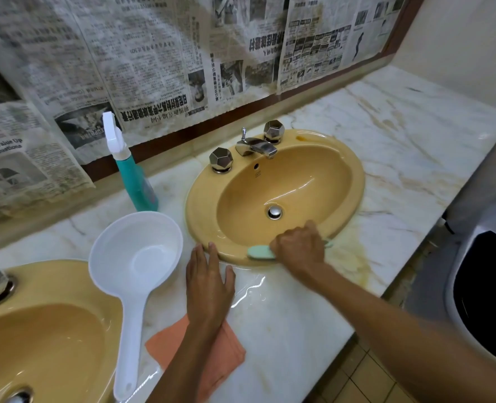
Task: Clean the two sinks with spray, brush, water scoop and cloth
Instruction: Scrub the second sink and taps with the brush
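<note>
Nearest the viewer, the orange cloth (194,353) lies folded on the marble tabletop (293,315), partly under the left forearm, and looks unused. Beside it the white water scoop (133,269) rests with its handle toward the viewer and its bowl between the two basins; I cannot tell whether it holds water.

The left hand (209,283) lies flat on the wet tabletop, fingers straight and spread, the tips touching the rim of the right sink (203,210). It holds nothing and seems only to brace the body. The right hand (299,245) has its grip curled around the pale green brush (259,252), pressing it against the front rim of that sink, so scrubbing of the near edge appears to be the step in hand.

The left sink (46,338) sits at the lower left edge; its surface looks glossy, but whether it has been cleaned cannot be judged. Farther back, the teal spray bottle (134,175) stands upright between the sinks, near the newspaper-covered wall (153,53).

By my reading the task is around midway: rinsing with the scoop and wiping with the cloth probably remain for this basin.
</note>
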